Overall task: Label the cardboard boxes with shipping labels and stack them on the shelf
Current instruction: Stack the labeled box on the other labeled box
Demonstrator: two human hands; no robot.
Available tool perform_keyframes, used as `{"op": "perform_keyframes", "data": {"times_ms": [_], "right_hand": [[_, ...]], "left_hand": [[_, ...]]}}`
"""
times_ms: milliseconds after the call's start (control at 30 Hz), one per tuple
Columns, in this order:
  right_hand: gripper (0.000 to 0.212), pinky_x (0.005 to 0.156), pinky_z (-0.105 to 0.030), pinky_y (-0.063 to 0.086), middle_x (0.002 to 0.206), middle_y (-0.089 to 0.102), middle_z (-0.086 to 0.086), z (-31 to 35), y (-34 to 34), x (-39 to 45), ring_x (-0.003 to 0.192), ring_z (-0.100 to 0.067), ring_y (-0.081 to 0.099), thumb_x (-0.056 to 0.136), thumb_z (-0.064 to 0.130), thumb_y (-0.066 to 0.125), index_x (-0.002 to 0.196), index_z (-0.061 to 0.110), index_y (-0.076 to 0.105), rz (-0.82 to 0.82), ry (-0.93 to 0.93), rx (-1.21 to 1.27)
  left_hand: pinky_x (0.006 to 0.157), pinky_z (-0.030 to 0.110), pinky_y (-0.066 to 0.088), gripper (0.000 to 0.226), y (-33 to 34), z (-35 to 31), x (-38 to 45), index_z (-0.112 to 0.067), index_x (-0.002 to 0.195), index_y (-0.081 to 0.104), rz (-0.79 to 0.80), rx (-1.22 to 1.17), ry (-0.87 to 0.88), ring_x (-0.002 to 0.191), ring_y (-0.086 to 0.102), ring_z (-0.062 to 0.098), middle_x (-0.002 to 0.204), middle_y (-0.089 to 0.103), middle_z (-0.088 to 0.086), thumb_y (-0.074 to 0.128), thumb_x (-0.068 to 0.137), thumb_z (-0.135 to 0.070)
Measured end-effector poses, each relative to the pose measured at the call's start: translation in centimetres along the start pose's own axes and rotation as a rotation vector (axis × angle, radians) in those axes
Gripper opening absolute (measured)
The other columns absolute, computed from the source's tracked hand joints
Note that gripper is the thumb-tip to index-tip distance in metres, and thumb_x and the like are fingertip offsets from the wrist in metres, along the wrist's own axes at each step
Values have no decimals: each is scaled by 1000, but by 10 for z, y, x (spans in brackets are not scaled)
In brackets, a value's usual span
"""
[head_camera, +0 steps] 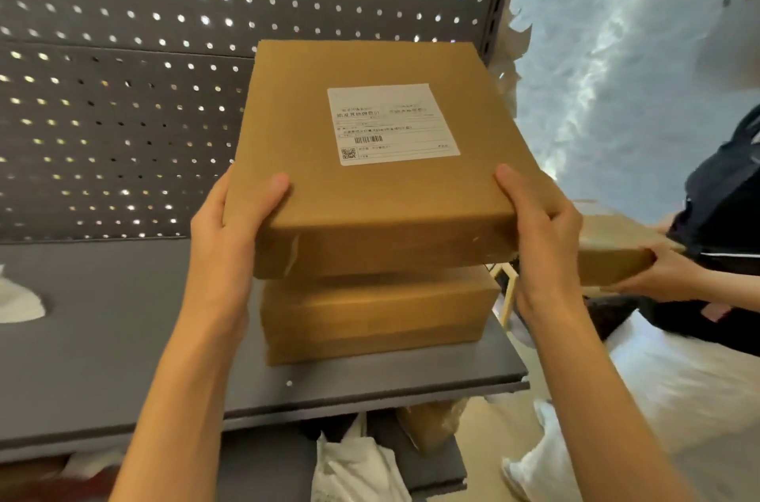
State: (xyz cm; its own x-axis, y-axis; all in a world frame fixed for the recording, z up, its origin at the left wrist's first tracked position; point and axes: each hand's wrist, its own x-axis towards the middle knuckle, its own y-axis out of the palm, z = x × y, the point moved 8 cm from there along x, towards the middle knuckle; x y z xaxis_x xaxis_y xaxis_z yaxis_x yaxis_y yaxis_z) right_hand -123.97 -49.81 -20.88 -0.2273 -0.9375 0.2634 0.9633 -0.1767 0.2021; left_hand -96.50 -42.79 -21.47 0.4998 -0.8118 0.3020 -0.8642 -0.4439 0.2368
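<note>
left hand (236, 213), right hand (538, 213), both gripping

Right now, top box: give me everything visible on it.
The top box is flat, plain brown cardboard, closed, with a white label on its upper face bearing print, a barcode and a QR code. Its front left corner looks scuffed or torn. It is tilted and skewed over the lower box on the grey shelf; contact is unclear. The left hand and right hand grip its near corners, thumbs on top.
</note>
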Motion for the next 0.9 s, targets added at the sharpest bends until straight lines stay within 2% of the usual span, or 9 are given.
{"op": "perform_keyframes", "data": {"times_ms": [100,167,233,300,367,500,633,800,900], "right_hand": [[18,82,-25,51,97,66,16,-3,0,6,92,-1,63,82,36,69,97,35,61,46,30,-1],[11,82,-27,51,91,65,17,-6,-3,8,89,-2,63,82,33,69,89,36,61,40,50,21],[11,82,-27,51,90,65,17,-11,-5,8,89,-2,62,82,33,69,89,35,61,45,73,25],[19,81,-24,50,97,65,15,-16,-4,7,92,-2,62,83,35,67,101,32,62,69,81,6],[21,79,-21,48,99,64,15,-19,-3,7,94,-2,61,84,35,66,104,31,61,70,89,3],[37,88,-26,51,109,66,10,-27,-1,6,101,-7,62,83,36,68,117,25,61,67,124,-6],[22,90,-30,51,105,66,12,-32,1,7,101,-8,62,82,36,68,104,34,62,52,145,-5],[28,93,-33,51,104,68,9,-41,2,8,100,-9,63,83,35,68,110,27,63,38,172,-3],[14,90,-30,50,101,65,13,-43,2,10,98,-7,61,84,35,67,96,36,59,43,178,-6]], "left_hand": [[57,8,44,46,2,0,-5,-23,117,62,-43,18,-25,76,62,-8,88,68,-21,65,75,-39],[58,8,45,45,4,2,-8,-24,118,61,-53,28,-50,79,63,-7,94,69,-18,66,77,-38],[56,7,45,37,5,5,-10,-22,117,62,-64,33,-67,77,63,-7,94,69,-15,63,82,-33],[53,7,43,31,5,8,-12,-20,116,62,-90,43,-82,70,61,-9,90,68,-15,58,86,-30],[50,6,42,31,4,12,-13,-19,116,62,-115,53,-102,64,60,-10,88,66,-14,57,87,-28],[55,9,44,34,0,18,-9,-22,118,62,-115,69,-145,71,62,-10,98,69,-14,59,86,-30],[55,9,44,30,0,22,-6,-23,115,63,-95,76,-174,73,63,-9,95,70,-16,59,86,-30],[65,17,42,31,-1,30,-4,-23,116,63,-76,82,-207,79,63,-5,102,69,-11,59,86,-31],[68,21,41,34,-2,33,-1,-23,117,62,-77,89,-225,89,62,3,106,68,-8,59,86,-34]]}}
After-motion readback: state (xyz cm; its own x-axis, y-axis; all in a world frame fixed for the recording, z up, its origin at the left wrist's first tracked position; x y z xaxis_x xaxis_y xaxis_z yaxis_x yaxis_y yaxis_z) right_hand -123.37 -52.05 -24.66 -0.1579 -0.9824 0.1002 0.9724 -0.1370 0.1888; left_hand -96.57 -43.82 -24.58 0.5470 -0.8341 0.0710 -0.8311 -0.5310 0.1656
